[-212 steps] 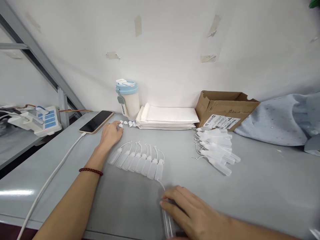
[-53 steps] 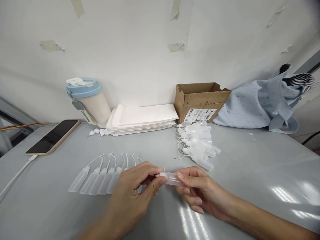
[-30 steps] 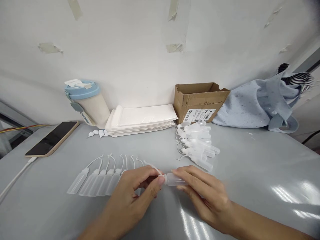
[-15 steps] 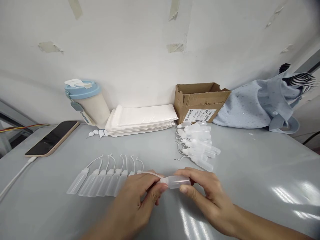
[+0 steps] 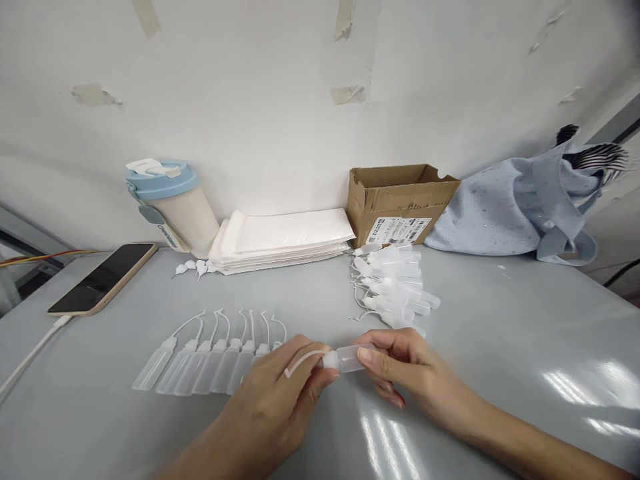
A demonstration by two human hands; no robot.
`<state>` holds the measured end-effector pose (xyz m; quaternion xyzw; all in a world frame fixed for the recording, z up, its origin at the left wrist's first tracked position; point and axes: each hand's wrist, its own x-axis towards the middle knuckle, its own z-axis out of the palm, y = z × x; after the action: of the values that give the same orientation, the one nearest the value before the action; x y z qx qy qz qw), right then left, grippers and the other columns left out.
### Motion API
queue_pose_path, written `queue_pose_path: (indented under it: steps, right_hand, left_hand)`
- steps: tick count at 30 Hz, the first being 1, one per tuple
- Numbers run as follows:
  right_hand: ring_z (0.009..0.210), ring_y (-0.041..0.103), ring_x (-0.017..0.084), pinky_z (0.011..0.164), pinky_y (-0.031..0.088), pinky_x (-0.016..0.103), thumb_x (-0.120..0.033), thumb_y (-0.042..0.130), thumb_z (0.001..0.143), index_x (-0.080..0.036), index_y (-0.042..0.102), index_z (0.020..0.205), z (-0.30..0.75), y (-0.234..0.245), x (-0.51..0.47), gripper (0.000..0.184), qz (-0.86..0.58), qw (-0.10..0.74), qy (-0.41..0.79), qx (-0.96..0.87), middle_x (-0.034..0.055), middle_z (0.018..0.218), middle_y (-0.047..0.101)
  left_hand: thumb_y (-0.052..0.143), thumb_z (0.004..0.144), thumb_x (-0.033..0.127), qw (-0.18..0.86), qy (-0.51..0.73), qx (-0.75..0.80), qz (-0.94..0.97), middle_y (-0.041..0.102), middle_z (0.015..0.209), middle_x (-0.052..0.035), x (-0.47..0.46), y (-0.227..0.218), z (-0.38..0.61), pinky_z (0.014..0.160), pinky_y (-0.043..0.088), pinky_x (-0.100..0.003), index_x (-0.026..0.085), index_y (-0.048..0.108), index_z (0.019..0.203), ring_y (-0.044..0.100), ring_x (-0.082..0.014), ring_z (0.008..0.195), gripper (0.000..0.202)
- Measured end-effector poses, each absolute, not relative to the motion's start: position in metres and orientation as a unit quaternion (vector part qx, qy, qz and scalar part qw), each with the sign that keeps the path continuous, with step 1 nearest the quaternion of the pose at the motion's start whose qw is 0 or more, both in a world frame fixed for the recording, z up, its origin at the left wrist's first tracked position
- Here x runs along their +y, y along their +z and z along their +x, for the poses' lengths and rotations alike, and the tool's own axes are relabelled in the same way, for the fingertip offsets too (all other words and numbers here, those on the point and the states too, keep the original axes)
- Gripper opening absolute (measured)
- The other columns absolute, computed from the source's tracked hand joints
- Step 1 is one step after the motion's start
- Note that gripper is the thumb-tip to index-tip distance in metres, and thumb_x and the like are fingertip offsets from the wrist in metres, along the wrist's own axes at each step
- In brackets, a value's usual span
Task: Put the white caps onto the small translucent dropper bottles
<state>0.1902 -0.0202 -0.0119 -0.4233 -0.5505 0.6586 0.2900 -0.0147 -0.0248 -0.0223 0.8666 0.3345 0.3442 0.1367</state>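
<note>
A small translucent plastic squeeze bottle [image 5: 350, 359] lies sideways between my hands, its thin curved spout tube bending left over my fingers. My left hand [image 5: 280, 387] pinches the white cap end [image 5: 330, 360] between thumb and fingers. My right hand [image 5: 400, 363] grips the bottle's base end, thumb on top and fingers beneath. To the left, a row of similar bottles [image 5: 187, 367] lies side by side with tubes pointing away; my left hand hides part of the row's right end. Beyond my right hand is a loose pile of the same bottles [image 5: 400, 283].
At the back stand a cream tumbler with a blue lid [image 5: 183, 213], a stack of white packets [image 5: 285, 240], an open cardboard box [image 5: 395, 210] and a light blue cloth bag [image 5: 500, 207]. Small white tips [image 5: 193, 267] lie by the tumbler. A phone [image 5: 103, 280] on a cable lies left.
The bottle's spout tube has swung nearer, now lying across my left hand. My right hand's thumb has shifted onto the top of the bottle, its fingers curling under.
</note>
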Motion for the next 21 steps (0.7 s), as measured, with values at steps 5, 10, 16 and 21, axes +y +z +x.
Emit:
queue_pose_path:
  steps: [5,10,16,21]
  right_hand:
    - [0.056,0.048,0.011,0.054,0.04,0.024,-0.026,0.055,0.087,-0.015,0.064,0.097,0.206,-0.014,0.0,0.017,-0.424,0.419,0.233,-0.768,0.001,0.067,0.057]
    - [0.066,0.054,0.017,0.058,0.044,0.029,-0.022,0.055,0.087,-0.014,0.064,0.102,0.237,-0.026,0.037,0.02,-0.492,0.445,-0.032,-0.748,0.0068,0.079,0.061]
    - [0.084,0.056,0.025,0.07,0.049,0.039,-0.03,0.052,0.087,-0.017,0.066,0.099,0.252,-0.04,0.056,0.023,-0.539,0.385,-0.094,-0.743,0.0097,0.088,0.062]
    - [0.089,0.055,0.027,0.076,0.048,0.044,-0.029,0.051,0.087,-0.014,0.064,0.099,0.246,-0.041,0.052,0.023,-0.511,0.388,-0.135,-0.755,0.0132,0.095,0.059]
  left_hand:
    - [0.052,0.088,0.016,0.049,0.374,0.423,0.824,0.063,0.089,-0.0028,-0.011,-0.015,-0.028,0.076,0.047,-0.024,0.019,0.057,0.098,0.058,-0.0148,0.08,0.012]
    - [0.049,0.088,0.028,-0.043,0.333,0.655,0.677,0.066,0.102,-0.0043,0.022,0.003,-0.076,0.067,0.047,-0.025,0.019,0.062,0.097,0.061,-0.0169,0.079,0.019]
    - [0.043,0.087,0.025,-0.08,0.218,0.764,0.603,0.068,0.099,-0.0127,0.056,0.003,-0.146,0.079,0.046,-0.042,0.011,0.067,0.099,0.061,-0.0252,0.075,0.03]
    - [0.05,0.09,0.023,-0.057,0.164,0.735,0.655,0.063,0.112,-0.0074,0.069,-0.012,-0.167,0.088,0.046,-0.044,0.014,0.061,0.108,0.06,-0.0239,0.099,0.023]
